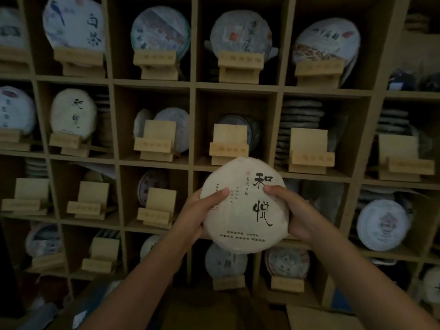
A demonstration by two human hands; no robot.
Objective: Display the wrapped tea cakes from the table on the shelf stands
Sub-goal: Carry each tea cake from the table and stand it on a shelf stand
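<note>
I hold the round, cream paper-wrapped tea cake with black calligraphy point(245, 206) upright before the wooden grid shelf point(192, 85), just below an empty pale wooden stand point(229, 145). My left hand point(198, 215) and right hand point(289, 210) grip its edges, fingers point(220, 194) curled onto its face.

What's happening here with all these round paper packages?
A person is stocking a display shelf. The left hand and right hand grip one wrapped tea cake by its edges, held up facing the cubbies. Directly above it is an empty wooden stand. Several other stands are bare too, while the top row already shows cakes.
</note>
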